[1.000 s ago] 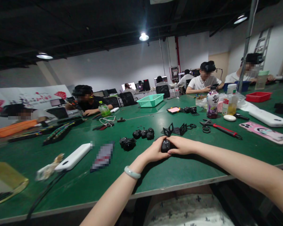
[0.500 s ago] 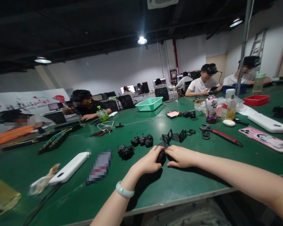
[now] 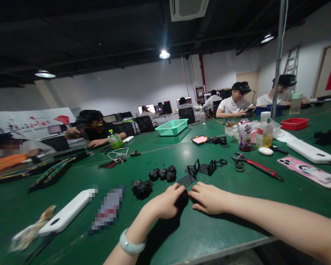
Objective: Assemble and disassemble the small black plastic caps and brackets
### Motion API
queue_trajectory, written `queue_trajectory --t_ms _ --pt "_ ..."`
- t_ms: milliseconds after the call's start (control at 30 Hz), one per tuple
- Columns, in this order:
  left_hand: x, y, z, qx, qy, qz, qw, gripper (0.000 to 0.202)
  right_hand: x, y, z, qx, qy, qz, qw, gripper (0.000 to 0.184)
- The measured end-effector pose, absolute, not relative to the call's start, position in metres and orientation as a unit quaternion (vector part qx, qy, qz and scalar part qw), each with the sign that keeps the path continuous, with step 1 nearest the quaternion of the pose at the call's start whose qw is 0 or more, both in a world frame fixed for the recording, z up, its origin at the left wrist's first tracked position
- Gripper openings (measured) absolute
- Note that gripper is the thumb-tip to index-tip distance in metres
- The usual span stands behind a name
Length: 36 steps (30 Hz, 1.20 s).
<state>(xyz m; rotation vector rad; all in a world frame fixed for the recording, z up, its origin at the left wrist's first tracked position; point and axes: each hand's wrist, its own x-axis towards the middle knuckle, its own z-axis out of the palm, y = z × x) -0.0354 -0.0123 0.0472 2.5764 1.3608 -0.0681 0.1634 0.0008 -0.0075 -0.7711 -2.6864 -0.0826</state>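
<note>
My left hand (image 3: pixel 167 200) is closed round a small black part (image 3: pixel 182 198) with a rounded shape, low over the table. Its exact kind is hard to make out, since fingers cover much of it. From the other side my right hand (image 3: pixel 208 198) bends its fingers against the same part. Just beyond lie black slotted brackets (image 3: pixel 188 179) and a black ring (image 3: pixel 239 167). Left of them sit a cluster of black joint-like parts (image 3: pixel 163 173) and another black assembly (image 3: pixel 142 188). A wrench (image 3: pixel 256 165) with red-and-black grips rests to the right.
On the green table (image 3: pixel 121 217) are a white power bank (image 3: pixel 68 211), a pink phone (image 3: pixel 310 172), a purple-labelled bottle (image 3: pixel 244 136), a mint basket (image 3: pixel 172 128) and a red tray (image 3: pixel 295 124). A metal pole (image 3: pixel 278 66) rises at right. Other people sit around the table.
The view has tilted up and shifted slightly, so the table items sit lower and further left. Both hands stay together at the black part, which is now more covered.
</note>
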Motion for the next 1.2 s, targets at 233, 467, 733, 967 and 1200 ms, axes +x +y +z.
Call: queue_trajectory --t_ms 233,467,733,967,1200 --pt "-0.059 -0.025 0.050 0.869 0.489 -0.038 0.073 0.065 0.161 -0.002 -0.007 -0.277 -0.947 -0.037 0.157 0.032" --pt "-0.085 -0.055 0.059 0.830 0.546 -0.029 0.112 0.059 0.160 -0.003 -0.008 -0.279 -0.948 -0.032 0.149 0.030" --pt "-0.104 -0.051 0.048 0.829 0.559 0.003 -0.011 0.054 0.159 -0.003 -0.011 -0.276 -0.950 -0.021 0.145 0.030" --pt "-0.125 -0.024 0.035 0.807 0.565 -0.060 -0.160 0.065 0.158 -0.003 -0.007 -0.279 -0.949 -0.003 0.149 0.029" --pt "-0.131 -0.012 0.039 0.815 0.549 -0.084 -0.162 0.060 0.156 0.009 -0.008 -0.270 -0.937 0.013 0.220 0.020"
